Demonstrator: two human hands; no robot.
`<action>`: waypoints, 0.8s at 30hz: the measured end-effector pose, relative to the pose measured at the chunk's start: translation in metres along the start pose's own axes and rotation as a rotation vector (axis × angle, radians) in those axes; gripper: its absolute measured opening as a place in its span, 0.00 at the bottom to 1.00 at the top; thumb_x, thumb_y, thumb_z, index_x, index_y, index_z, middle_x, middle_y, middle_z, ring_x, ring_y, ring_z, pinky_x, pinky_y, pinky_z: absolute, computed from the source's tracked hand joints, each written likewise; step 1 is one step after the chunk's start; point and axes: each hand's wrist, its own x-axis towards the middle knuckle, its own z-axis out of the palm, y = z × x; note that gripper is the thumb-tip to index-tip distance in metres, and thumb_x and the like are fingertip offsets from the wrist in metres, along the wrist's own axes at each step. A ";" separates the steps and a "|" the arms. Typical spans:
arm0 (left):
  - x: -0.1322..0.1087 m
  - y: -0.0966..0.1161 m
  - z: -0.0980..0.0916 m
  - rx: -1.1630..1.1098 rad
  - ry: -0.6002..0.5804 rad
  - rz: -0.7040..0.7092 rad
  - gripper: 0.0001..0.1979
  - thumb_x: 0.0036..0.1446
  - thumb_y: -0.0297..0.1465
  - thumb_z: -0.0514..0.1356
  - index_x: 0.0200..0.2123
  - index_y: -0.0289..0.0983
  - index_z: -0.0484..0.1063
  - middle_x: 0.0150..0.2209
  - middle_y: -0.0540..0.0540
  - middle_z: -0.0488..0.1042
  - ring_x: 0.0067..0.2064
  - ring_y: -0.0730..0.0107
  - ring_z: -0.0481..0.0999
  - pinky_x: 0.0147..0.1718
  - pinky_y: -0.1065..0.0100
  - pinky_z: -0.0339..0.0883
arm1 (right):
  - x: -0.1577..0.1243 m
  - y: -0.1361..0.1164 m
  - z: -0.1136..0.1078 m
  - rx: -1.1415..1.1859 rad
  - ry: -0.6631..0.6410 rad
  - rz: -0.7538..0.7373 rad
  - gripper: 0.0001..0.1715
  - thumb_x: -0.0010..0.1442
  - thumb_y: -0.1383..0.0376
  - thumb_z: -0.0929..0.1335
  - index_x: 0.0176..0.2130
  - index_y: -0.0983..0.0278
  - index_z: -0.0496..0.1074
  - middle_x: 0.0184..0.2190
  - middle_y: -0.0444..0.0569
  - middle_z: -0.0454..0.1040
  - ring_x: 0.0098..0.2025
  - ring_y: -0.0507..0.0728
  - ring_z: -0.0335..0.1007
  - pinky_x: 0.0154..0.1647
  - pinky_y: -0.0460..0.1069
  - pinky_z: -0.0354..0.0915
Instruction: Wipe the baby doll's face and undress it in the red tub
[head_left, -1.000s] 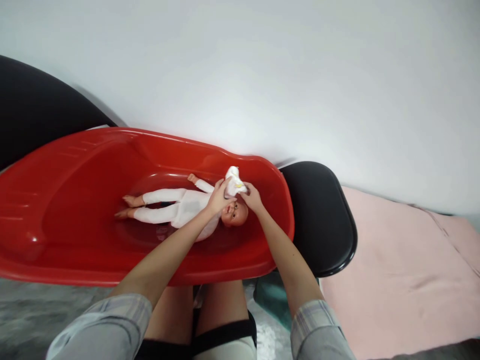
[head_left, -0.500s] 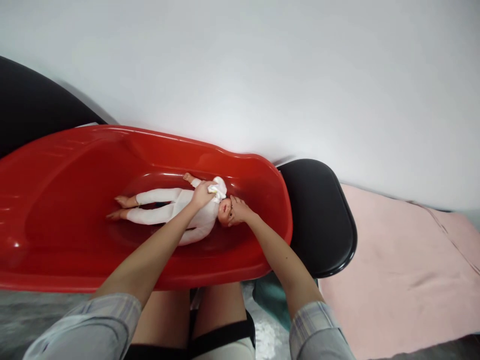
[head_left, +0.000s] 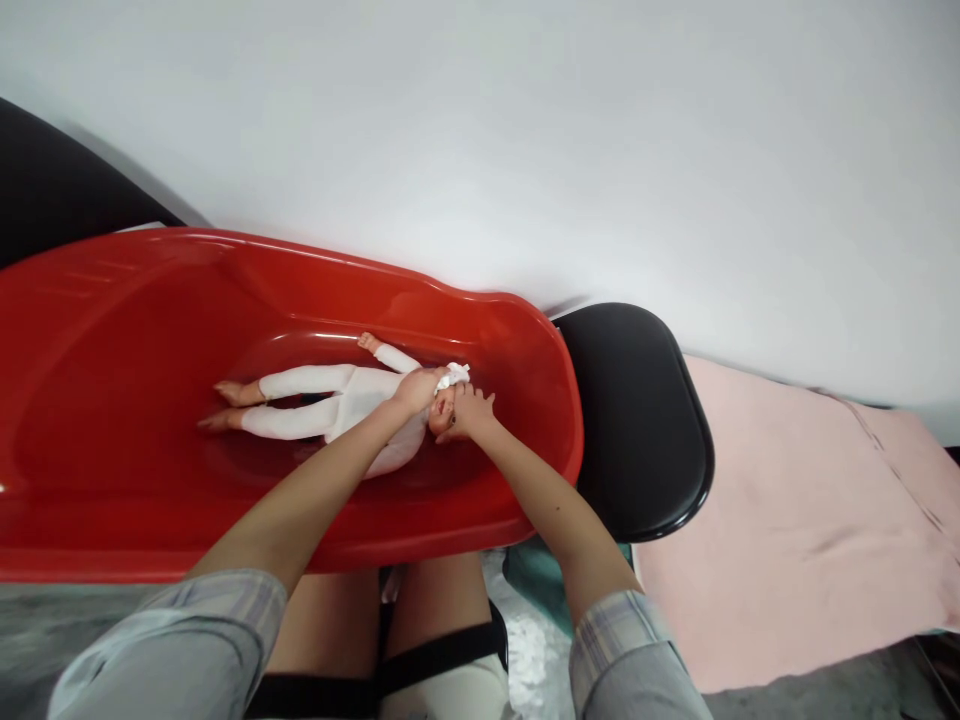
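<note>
The doll (head_left: 364, 392) lies on its back in the red tub (head_left: 135, 400), dressed in a white long-sleeved top and white leggings, bare feet pointing toward the left end, head near the rounded right end. One of its arms reaches toward the far edge. Both hands come over the near edge: the left hand (head_left: 418, 390) is closed on a bunched white cloth (head_left: 454, 375) beside the head; the right hand (head_left: 472, 410) lies part open, fingers spread over the head.
</note>
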 end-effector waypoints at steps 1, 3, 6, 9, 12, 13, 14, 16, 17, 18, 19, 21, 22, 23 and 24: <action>-0.001 0.001 -0.001 0.028 -0.026 0.017 0.13 0.51 0.31 0.64 0.41 0.35 0.79 0.42 0.41 0.83 0.43 0.60 0.81 0.51 0.65 0.72 | -0.001 -0.004 0.000 -0.010 0.002 0.017 0.83 0.43 0.46 0.84 0.78 0.69 0.43 0.75 0.69 0.48 0.76 0.75 0.49 0.77 0.78 0.43; -0.003 0.003 -0.002 0.100 -0.066 0.042 0.17 0.51 0.32 0.64 0.45 0.34 0.79 0.45 0.39 0.82 0.44 0.58 0.81 0.53 0.63 0.71 | -0.004 -0.010 0.001 -0.013 0.016 0.030 0.83 0.42 0.49 0.85 0.78 0.69 0.43 0.75 0.69 0.49 0.77 0.73 0.48 0.79 0.76 0.42; -0.002 0.003 0.001 0.192 -0.083 0.049 0.18 0.51 0.32 0.65 0.46 0.33 0.78 0.45 0.39 0.82 0.45 0.58 0.81 0.53 0.64 0.71 | -0.005 -0.013 0.003 0.020 0.036 0.031 0.82 0.43 0.52 0.86 0.78 0.68 0.43 0.75 0.67 0.49 0.77 0.70 0.47 0.80 0.72 0.44; 0.000 0.001 0.004 0.210 -0.076 0.048 0.17 0.48 0.30 0.67 0.43 0.34 0.77 0.43 0.39 0.82 0.44 0.58 0.81 0.51 0.65 0.71 | -0.005 -0.014 0.007 0.045 0.054 0.027 0.81 0.43 0.51 0.85 0.78 0.67 0.44 0.76 0.65 0.48 0.78 0.69 0.45 0.80 0.71 0.44; 0.001 -0.001 0.007 0.216 -0.070 0.053 0.15 0.49 0.28 0.66 0.42 0.34 0.76 0.43 0.40 0.82 0.44 0.59 0.81 0.52 0.65 0.71 | -0.002 -0.015 0.010 0.043 0.063 0.037 0.76 0.45 0.52 0.84 0.77 0.66 0.47 0.76 0.63 0.49 0.77 0.68 0.46 0.80 0.69 0.44; 0.000 -0.001 0.007 0.217 -0.068 0.050 0.14 0.50 0.27 0.65 0.42 0.34 0.76 0.43 0.40 0.81 0.44 0.60 0.80 0.51 0.65 0.71 | -0.001 -0.015 0.011 0.038 0.063 0.042 0.75 0.46 0.53 0.84 0.77 0.66 0.47 0.76 0.63 0.50 0.77 0.68 0.47 0.80 0.69 0.44; 0.000 0.000 0.006 0.218 -0.066 0.045 0.13 0.51 0.27 0.64 0.42 0.33 0.76 0.43 0.40 0.81 0.43 0.60 0.80 0.51 0.65 0.71 | 0.000 -0.015 0.012 0.033 0.064 0.045 0.74 0.47 0.53 0.83 0.77 0.66 0.47 0.76 0.63 0.50 0.76 0.68 0.47 0.80 0.68 0.45; -0.003 0.002 0.002 0.215 -0.065 0.040 0.11 0.54 0.27 0.62 0.42 0.33 0.76 0.43 0.39 0.81 0.43 0.60 0.81 0.51 0.65 0.71 | 0.002 -0.014 0.013 0.025 0.066 0.040 0.72 0.48 0.54 0.82 0.77 0.67 0.47 0.76 0.62 0.49 0.76 0.68 0.47 0.80 0.67 0.46; -0.006 0.003 -0.001 0.214 -0.063 0.044 0.11 0.55 0.27 0.62 0.42 0.32 0.76 0.44 0.39 0.81 0.45 0.58 0.81 0.52 0.64 0.71 | 0.003 -0.013 0.014 0.024 0.070 0.036 0.72 0.48 0.55 0.82 0.76 0.68 0.48 0.76 0.61 0.49 0.76 0.68 0.47 0.80 0.67 0.46; -0.009 0.005 -0.004 0.222 -0.057 0.047 0.12 0.56 0.28 0.62 0.44 0.32 0.77 0.45 0.37 0.81 0.47 0.56 0.81 0.55 0.62 0.70 | 0.004 -0.012 0.014 0.025 0.075 0.031 0.70 0.48 0.55 0.81 0.76 0.68 0.48 0.75 0.61 0.50 0.76 0.67 0.48 0.80 0.66 0.46; -0.013 0.006 -0.007 0.245 -0.048 0.050 0.13 0.58 0.29 0.62 0.46 0.31 0.77 0.47 0.35 0.81 0.50 0.52 0.80 0.57 0.59 0.69 | 0.003 -0.011 0.014 0.027 0.083 0.024 0.69 0.49 0.56 0.81 0.76 0.68 0.49 0.75 0.60 0.52 0.75 0.67 0.49 0.80 0.66 0.47; -0.023 0.008 -0.014 0.337 -0.042 0.063 0.16 0.64 0.29 0.58 0.51 0.28 0.76 0.52 0.29 0.79 0.57 0.45 0.77 0.60 0.53 0.67 | 0.003 -0.010 0.014 0.027 0.098 0.008 0.66 0.48 0.57 0.80 0.74 0.68 0.51 0.73 0.60 0.56 0.74 0.66 0.51 0.79 0.65 0.49; -0.028 0.008 -0.017 0.394 -0.050 0.074 0.18 0.67 0.29 0.55 0.54 0.26 0.75 0.53 0.27 0.77 0.59 0.42 0.76 0.61 0.51 0.66 | 0.002 -0.009 0.014 0.023 0.104 -0.005 0.64 0.48 0.58 0.80 0.73 0.68 0.53 0.72 0.60 0.57 0.73 0.66 0.52 0.79 0.65 0.50; -0.033 0.008 -0.020 0.445 -0.066 0.087 0.19 0.68 0.28 0.52 0.55 0.24 0.75 0.54 0.26 0.77 0.60 0.41 0.75 0.61 0.50 0.66 | 0.001 -0.009 0.014 0.014 0.109 -0.021 0.61 0.48 0.58 0.79 0.72 0.67 0.55 0.71 0.59 0.58 0.72 0.67 0.53 0.78 0.65 0.51; -0.038 0.007 -0.022 0.480 -0.085 0.105 0.20 0.68 0.28 0.51 0.55 0.23 0.75 0.55 0.25 0.76 0.60 0.42 0.75 0.62 0.50 0.65 | 0.001 -0.009 0.013 0.006 0.118 -0.037 0.57 0.49 0.58 0.78 0.71 0.66 0.57 0.70 0.59 0.59 0.71 0.67 0.55 0.77 0.65 0.52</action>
